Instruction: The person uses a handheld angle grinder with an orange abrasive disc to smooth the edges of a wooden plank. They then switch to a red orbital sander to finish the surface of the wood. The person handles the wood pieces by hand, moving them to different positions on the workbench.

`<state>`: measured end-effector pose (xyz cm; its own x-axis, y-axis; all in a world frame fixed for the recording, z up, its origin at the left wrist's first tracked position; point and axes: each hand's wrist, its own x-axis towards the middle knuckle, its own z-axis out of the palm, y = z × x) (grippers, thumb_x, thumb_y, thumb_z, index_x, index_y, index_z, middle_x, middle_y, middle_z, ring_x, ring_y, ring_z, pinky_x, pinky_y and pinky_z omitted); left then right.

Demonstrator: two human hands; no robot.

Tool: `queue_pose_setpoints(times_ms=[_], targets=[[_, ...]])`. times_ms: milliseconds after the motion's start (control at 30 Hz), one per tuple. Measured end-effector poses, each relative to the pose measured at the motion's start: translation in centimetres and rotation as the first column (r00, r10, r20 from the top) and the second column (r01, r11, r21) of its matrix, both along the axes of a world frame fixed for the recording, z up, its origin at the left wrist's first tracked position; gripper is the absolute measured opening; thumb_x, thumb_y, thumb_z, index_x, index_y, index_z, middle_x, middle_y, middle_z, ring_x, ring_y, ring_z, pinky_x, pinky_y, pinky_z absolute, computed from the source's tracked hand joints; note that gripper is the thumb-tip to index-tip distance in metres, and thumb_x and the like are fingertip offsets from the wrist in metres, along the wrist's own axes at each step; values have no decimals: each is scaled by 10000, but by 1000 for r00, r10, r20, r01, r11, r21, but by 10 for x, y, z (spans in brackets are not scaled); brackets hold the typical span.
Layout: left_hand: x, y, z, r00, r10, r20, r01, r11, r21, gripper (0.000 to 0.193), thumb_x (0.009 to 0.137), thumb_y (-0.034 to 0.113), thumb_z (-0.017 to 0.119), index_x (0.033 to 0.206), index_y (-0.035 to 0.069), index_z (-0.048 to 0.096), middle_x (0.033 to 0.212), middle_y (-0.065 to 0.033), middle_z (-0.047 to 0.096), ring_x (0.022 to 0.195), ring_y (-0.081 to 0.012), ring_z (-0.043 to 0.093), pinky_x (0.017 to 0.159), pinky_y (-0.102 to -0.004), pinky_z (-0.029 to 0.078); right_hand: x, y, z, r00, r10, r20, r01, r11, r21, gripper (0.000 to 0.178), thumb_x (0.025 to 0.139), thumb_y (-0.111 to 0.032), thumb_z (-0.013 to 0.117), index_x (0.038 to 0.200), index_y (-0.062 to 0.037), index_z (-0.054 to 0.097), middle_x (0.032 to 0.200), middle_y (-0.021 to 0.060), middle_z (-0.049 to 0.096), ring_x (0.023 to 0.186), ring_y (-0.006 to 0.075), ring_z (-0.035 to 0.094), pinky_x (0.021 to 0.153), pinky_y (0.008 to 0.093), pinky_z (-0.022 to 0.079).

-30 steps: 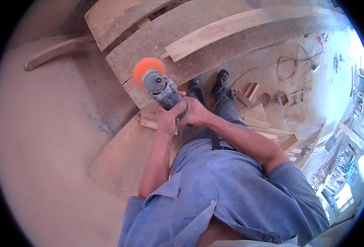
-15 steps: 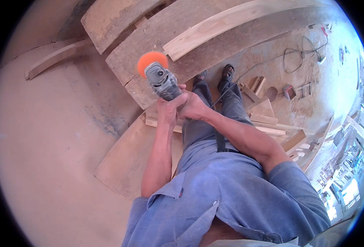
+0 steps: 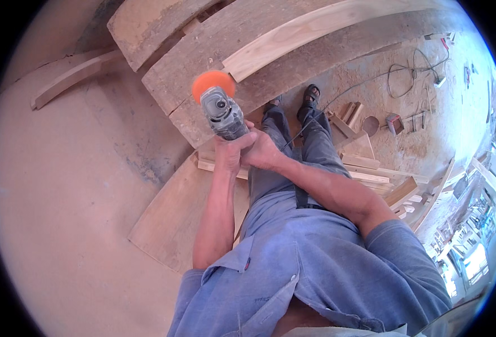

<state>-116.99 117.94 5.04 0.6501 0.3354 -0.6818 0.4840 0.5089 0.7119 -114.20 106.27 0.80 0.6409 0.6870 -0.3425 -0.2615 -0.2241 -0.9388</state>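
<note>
Both my hands are wrapped round the body of a grey angle grinder [image 3: 224, 115] with an orange disc [image 3: 213, 85] at its far end. The disc looks smeared, as if spinning. My left hand [image 3: 231, 150] grips the body from the left, thumb across it. Closed on its rear part is my right hand [image 3: 263, 150], whose fingers are partly hidden. Close to the disc's right side lies the end of a long pale wooden board [image 3: 293, 49], on a worn wooden bench [image 3: 183, 78]. Whether the disc touches the board I cannot tell.
A power cord [image 3: 366, 81] trails over the dusty floor at right. Wood offcuts [image 3: 366, 163] and a small red-edged box [image 3: 394, 124] lie right of my legs. At far left a curved wooden piece [image 3: 71, 80] rests by the wall; a wide panel [image 3: 172, 222] leans below the bench.
The grinder and its disc have shifted slightly right, nearer the board's end. Both hands keep their grip on it.
</note>
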Motion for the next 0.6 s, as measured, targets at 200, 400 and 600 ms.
queue_pose_setpoints(times_ms=[200, 400, 600], targets=[[9, 9, 4, 1000, -23, 8, 22, 999, 27, 472, 665, -28, 830, 1109, 75, 705, 975, -27, 730, 894, -159, 695, 849, -338, 552, 6, 8, 6, 995, -33, -90, 30, 999, -44, 846, 694, -277, 840, 1453, -75, 525, 1361, 140, 649, 1211, 311, 672, 1064, 373, 514], [6, 13, 3, 1000, -26, -12, 27, 999, 26, 435, 657, -17, 835, 1067, 73, 719, 975, -30, 730, 893, -155, 692, 841, -331, 546, -5, 17, -11, 1000, -18, 6, 18, 999, -33, 1010, 680, -281, 874, 1536, -49, 390, 1353, 116, 668, 1208, 249, 682, 1052, 351, 520], [2, 14, 5, 999, -38, -30, 39, 998, 46, 413, 655, -3, 832, 1047, 69, 722, 961, -25, 724, 880, -152, 687, 830, -326, 543, -6, 14, -6, 997, 21, -71, -22, 1000, -13, 945, 704, -243, 869, 1515, -48, 426, 1354, 97, 670, 1214, 215, 671, 1072, 329, 504]])
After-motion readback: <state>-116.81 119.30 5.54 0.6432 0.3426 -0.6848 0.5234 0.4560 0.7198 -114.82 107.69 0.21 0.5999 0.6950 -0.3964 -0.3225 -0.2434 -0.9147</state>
